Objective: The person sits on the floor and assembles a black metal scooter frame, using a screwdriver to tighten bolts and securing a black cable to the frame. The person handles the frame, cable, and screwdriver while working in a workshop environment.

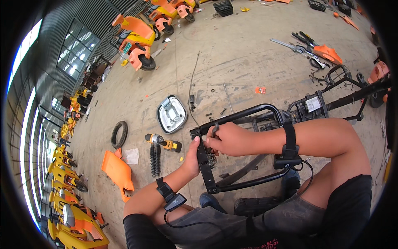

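A black tubular scooter frame lies across in front of me, its flat end bar toward the left. My left hand grips that bar, thumb along its upper part; the other fingers are mostly hidden. Inside the frame, close to the bar, my right hand is closed with its fingers curled. A short dark piece sticks up from its grip, too little of it showing to name. Small metal parts sit behind the bar, just below my right hand.
Left of the frame lie a cordless drill, a black coil-spring shock absorber, a silver-grey cover, a tyre and an orange panel. Loose bolts lie beyond the frame. Yellow-orange scooters stand farther off.
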Demonstrator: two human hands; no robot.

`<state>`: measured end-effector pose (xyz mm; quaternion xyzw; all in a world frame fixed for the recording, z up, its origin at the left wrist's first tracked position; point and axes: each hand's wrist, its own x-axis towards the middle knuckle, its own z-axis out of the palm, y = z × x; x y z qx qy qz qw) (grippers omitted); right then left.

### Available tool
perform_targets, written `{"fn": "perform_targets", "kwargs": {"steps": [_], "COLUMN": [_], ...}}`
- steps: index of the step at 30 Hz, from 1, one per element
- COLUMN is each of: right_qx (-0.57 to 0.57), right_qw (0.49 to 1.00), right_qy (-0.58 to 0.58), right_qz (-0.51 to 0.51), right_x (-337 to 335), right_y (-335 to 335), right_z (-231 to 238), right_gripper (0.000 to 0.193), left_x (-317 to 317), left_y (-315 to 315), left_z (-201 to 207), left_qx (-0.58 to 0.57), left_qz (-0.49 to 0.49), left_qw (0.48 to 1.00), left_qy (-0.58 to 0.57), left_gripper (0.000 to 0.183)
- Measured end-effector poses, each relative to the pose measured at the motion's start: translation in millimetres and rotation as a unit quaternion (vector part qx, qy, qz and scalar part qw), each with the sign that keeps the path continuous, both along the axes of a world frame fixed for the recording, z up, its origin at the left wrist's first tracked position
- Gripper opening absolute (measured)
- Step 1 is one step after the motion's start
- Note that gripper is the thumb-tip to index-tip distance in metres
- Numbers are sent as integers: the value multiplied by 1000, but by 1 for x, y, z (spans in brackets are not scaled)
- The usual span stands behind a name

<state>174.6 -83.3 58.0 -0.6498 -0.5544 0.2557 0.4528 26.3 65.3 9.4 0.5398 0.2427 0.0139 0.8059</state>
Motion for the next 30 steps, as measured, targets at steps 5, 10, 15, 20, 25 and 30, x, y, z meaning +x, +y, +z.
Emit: {"fn": "perform_targets", "kwargs": {"steps": [5, 10, 15, 20, 25, 30], "right_qx": [-48, -42, -92, -70, -70, -56], "right_qw": [982, 988, 981, 976, 971, 975], "right_qy": [183, 142, 163, 205, 226, 211], "right_qz": [-13, -51, -51, -33, -36, -32], "right_x": [0, 5, 4, -1, -2, -4], "right_y": [6, 16, 16, 16, 20, 23], "right_z": [7, -1, 1, -1, -3, -2], "right_gripper": [31, 33, 34, 33, 33, 34], "left_x": [-7, -2, -7, -3, -3, -2], "left_y": [18, 13, 15, 7, 10, 7], "left_z": [-19, -15, -18, -4, -8, -3], "left_qx": [24, -36, -10, 9, 3, 13], "left_qz": [-42, 7, -19, -42, -43, -36], "left_qw": [999, 999, 1000, 999, 999, 999], "left_qy": [-16, -9, -1, -14, -11, -5], "left_gripper": [74, 71, 75, 76, 75, 74]}}
